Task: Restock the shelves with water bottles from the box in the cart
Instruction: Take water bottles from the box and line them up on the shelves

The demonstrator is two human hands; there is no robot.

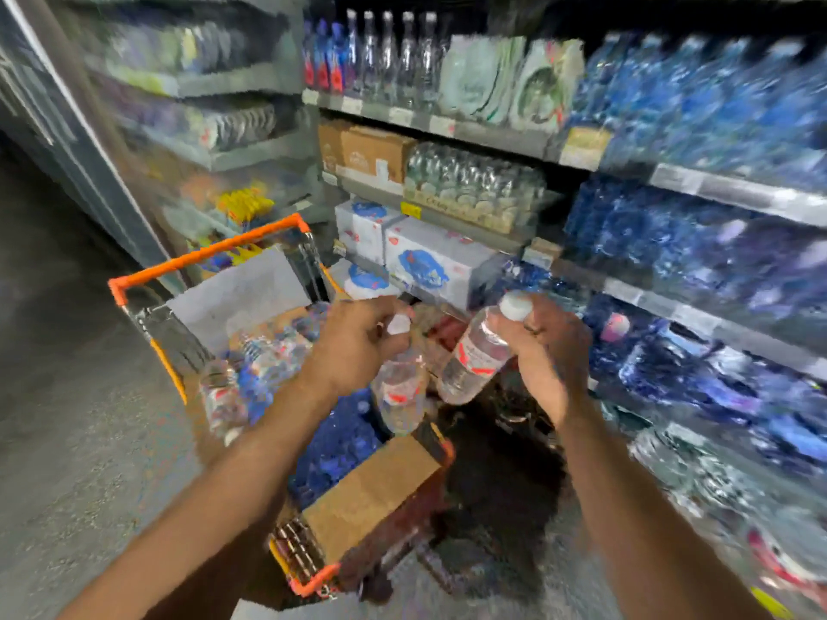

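Status, big to small: shelves (738,194) on the right run several tiers and look mostly stocked with blue shrink-wrapped water packs; middle bay holds cartons, a tray of clear bottles, white cases; frame is motion-blurred, so I can't pick out a definite gap for the bottles in hand.

Cart (210,255), orange-rimmed wire, sits lower left of the shelving; the box (371,494) lies in it, brown flap near the bottom edge; loose clear bottles (264,364) remain piled in the cart's far half, beside blue-wrapped stock; so supply is not exhausted; judging by that pile, the task is mid-run with a good share left.

Left hand (358,346) is above the cart, fingers curled round the neck of the left bottle (400,391), white cap showing just past the knuckles; the bottle hangs body-down.

Right hand (548,351) is just beside it, nearer the shelves, fingers wrapped round the top of the right bottle (476,360) just under its white cap; red-and-white label visible; bottle tilted, base pointing down toward the cart.

Both bottles are in the air between cart and shelving, apart from each other, touching no shelf; neither is placed yet.

Read: one pair lifted out, shelving of it pending; remaining steps look like place these two, then repeat until the cart's bottles are gone; count left can't be told through the blur.
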